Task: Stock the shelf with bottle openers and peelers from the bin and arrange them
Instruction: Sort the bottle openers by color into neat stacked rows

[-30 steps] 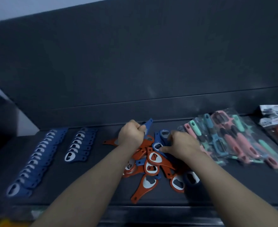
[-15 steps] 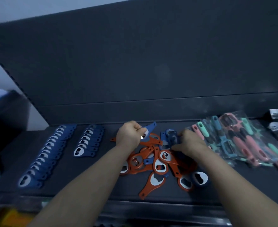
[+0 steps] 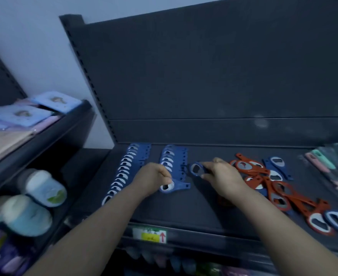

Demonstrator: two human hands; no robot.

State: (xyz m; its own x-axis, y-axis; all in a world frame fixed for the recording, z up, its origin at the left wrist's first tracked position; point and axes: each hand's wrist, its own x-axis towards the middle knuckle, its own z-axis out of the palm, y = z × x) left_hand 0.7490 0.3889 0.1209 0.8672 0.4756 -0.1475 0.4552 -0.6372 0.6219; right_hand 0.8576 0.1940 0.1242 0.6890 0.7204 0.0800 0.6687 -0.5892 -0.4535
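At frame centre, left hand (image 3: 152, 177) fingers pinch a blue plastic bottle opener (image 3: 174, 186) on the dark shelf (image 3: 184, 212); right hand (image 3: 222, 176) fingers clamp another blue opener (image 3: 196, 169).

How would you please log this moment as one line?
left hand: setting blue opener at front of second blue row | right hand: holding another blue opener | red openers: unsorted
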